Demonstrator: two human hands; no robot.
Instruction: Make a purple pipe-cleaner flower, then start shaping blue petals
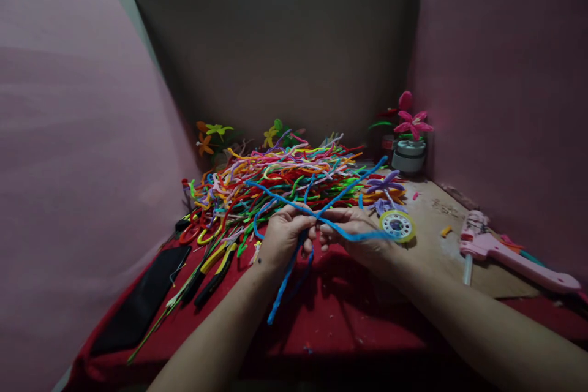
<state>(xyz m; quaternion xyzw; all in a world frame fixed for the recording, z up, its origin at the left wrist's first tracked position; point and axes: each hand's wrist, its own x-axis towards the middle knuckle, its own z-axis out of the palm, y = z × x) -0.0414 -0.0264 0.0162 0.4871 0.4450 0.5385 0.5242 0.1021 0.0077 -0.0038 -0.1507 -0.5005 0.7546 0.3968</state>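
Several blue pipe cleaners (351, 188) cross at one point between my two hands, their ends spreading out to the sides and downward. My left hand (285, 234) is closed, pinching them just left of the crossing. From the right, my right hand (351, 234) pinches the blue stems close to the same point, its fingertips nearly touching the left ones. One blue end hangs below my left hand toward the red cloth, and another lies across my right wrist. Behind my hands is a large pile of multicoloured pipe cleaners (294, 165).
A black flat object (140, 300), yellow-black pliers (217, 269) and red-handled scissors (189, 233) lie left. On the right are a yellow-rimmed tape roll (411, 228), a pink glue gun (519, 257), a brown board (427, 263) and a pink flower (413, 125) in a grey pot (408, 157).
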